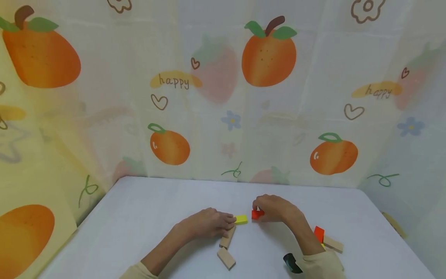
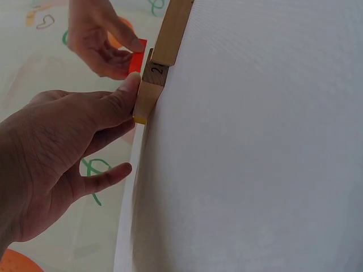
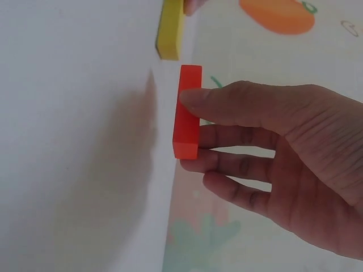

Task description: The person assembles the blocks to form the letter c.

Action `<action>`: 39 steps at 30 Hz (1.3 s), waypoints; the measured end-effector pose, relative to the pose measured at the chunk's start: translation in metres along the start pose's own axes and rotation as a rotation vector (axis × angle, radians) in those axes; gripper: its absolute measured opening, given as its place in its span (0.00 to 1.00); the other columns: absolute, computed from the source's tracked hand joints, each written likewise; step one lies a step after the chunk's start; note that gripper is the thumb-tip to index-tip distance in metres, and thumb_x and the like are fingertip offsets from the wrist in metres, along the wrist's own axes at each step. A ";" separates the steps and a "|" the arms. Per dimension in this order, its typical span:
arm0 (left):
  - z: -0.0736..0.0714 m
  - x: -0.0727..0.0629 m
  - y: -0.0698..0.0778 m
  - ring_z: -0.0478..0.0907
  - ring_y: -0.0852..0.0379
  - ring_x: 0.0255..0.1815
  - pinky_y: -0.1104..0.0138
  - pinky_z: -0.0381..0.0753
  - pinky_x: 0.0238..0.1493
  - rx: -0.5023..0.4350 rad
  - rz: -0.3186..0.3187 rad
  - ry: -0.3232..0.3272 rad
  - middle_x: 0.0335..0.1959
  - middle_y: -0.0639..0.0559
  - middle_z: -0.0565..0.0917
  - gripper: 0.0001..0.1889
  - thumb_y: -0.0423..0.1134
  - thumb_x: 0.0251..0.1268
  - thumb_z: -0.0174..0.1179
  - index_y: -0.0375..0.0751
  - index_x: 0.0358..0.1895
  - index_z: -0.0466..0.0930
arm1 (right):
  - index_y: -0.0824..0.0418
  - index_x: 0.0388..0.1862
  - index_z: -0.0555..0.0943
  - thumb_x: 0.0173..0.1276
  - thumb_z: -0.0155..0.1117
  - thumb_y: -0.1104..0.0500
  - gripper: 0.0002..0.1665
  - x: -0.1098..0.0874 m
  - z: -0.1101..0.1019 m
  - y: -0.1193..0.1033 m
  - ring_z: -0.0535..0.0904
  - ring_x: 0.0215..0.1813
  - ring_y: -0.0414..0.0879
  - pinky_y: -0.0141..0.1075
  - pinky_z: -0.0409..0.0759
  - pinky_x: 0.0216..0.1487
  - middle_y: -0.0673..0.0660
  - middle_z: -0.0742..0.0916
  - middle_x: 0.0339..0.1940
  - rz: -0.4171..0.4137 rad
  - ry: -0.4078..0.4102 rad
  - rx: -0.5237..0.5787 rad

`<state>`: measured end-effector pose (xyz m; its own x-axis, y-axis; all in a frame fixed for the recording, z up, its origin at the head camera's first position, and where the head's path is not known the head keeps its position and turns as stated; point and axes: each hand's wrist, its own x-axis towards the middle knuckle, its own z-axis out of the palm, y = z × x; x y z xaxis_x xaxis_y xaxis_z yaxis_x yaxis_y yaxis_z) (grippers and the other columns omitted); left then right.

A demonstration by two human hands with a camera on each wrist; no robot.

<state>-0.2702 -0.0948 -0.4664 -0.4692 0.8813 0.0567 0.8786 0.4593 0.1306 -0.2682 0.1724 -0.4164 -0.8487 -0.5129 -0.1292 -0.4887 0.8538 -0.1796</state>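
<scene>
My left hand (image 1: 212, 223) has its fingertips at the left end of a yellow block (image 1: 241, 220) and its thumb on the wooden block (image 1: 228, 236) joined to it. In the left wrist view the thumb and index finger sit on opposite sides of that junction. A second wooden block (image 1: 226, 258) lies at the near end of this bent line. Just right of the yellow block, my right hand (image 1: 275, 208) pinches a red block (image 3: 188, 113) between thumb and fingers, close over the table. A gap separates the red block from the yellow one.
Right of my right forearm lies a small group: a red block (image 1: 318, 234), a wooden block (image 1: 333, 244) and a bit of yellow (image 1: 323, 246). A dark object (image 1: 292, 263) is beside the right sleeve. A fruit-printed curtain (image 1: 209, 128) hangs behind the white table (image 1: 156, 197).
</scene>
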 end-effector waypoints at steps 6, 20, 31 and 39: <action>0.002 -0.001 -0.003 0.82 0.60 0.69 0.64 0.85 0.64 0.032 0.026 0.013 0.66 0.53 0.85 0.21 0.48 0.71 0.67 0.48 0.63 0.86 | 0.56 0.47 0.87 0.63 0.79 0.61 0.14 0.006 0.010 -0.004 0.78 0.41 0.41 0.39 0.87 0.52 0.49 0.87 0.38 0.044 -0.035 -0.007; 0.001 -0.004 -0.002 0.80 0.62 0.71 0.65 0.83 0.66 0.019 -0.023 -0.018 0.67 0.55 0.84 0.21 0.48 0.71 0.66 0.50 0.64 0.85 | 0.56 0.49 0.87 0.64 0.79 0.61 0.16 0.009 0.007 -0.008 0.76 0.39 0.43 0.40 0.85 0.48 0.49 0.83 0.34 0.105 -0.082 0.063; 0.003 -0.004 -0.002 0.82 0.60 0.69 0.65 0.85 0.64 0.051 0.028 0.011 0.66 0.54 0.84 0.20 0.48 0.72 0.66 0.49 0.63 0.86 | 0.55 0.49 0.87 0.63 0.79 0.61 0.15 0.009 0.012 -0.009 0.77 0.40 0.43 0.41 0.87 0.51 0.49 0.87 0.37 0.064 -0.048 0.058; 0.001 -0.004 0.001 0.80 0.61 0.70 0.65 0.84 0.66 0.023 -0.011 -0.006 0.67 0.54 0.84 0.20 0.48 0.72 0.66 0.49 0.64 0.85 | 0.55 0.51 0.87 0.64 0.79 0.60 0.17 0.007 0.008 -0.009 0.77 0.41 0.43 0.43 0.86 0.51 0.49 0.85 0.37 0.077 -0.066 0.073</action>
<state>-0.2673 -0.0972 -0.4671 -0.4782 0.8769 0.0493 0.8753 0.4712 0.1086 -0.2676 0.1605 -0.4239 -0.8668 -0.4531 -0.2083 -0.4046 0.8832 -0.2374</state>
